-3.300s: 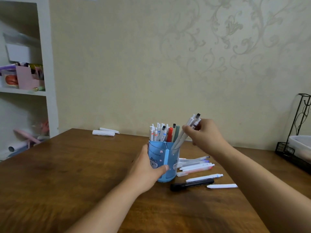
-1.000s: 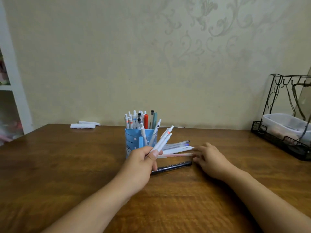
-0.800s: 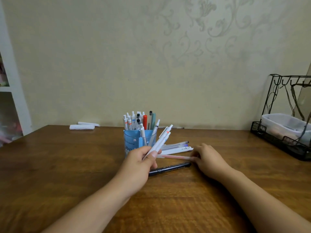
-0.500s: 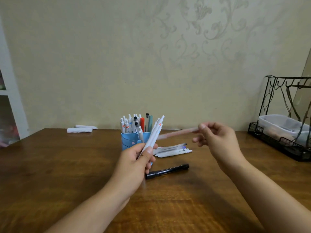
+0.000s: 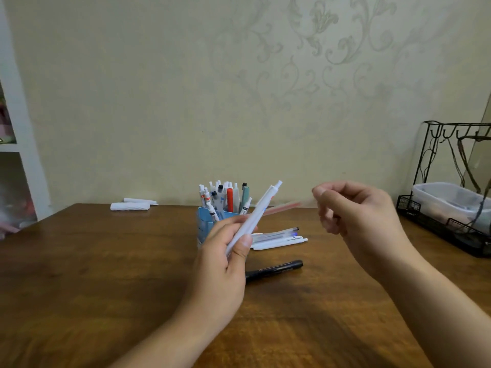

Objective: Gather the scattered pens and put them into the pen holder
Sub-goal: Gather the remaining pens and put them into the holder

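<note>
A blue pen holder (image 5: 204, 224) stands mid-table with several pens upright in it. In front of it my left hand (image 5: 225, 261) grips two white pens (image 5: 255, 213) that point up and to the right. My right hand (image 5: 356, 216) is raised to the right and pinches one end of a pale pink pen (image 5: 285, 208), blurred, whose other end reaches toward the white pens. A few white and clear pens (image 5: 279, 239) lie on the table right of the holder. A black marker (image 5: 276, 269) lies nearer me.
The wooden table (image 5: 106, 274) runs to a patterned wall. Two white rolled items (image 5: 130, 205) lie at the back left. A black wire rack (image 5: 438, 224) holding a clear plastic tub (image 5: 449, 200) stands at the right edge. A white shelf unit (image 5: 18, 144) is at far left.
My right hand lifted the pink pen off the table and carried it up toward the left hand. My left hand kept hold of the white pens and rose slightly.
</note>
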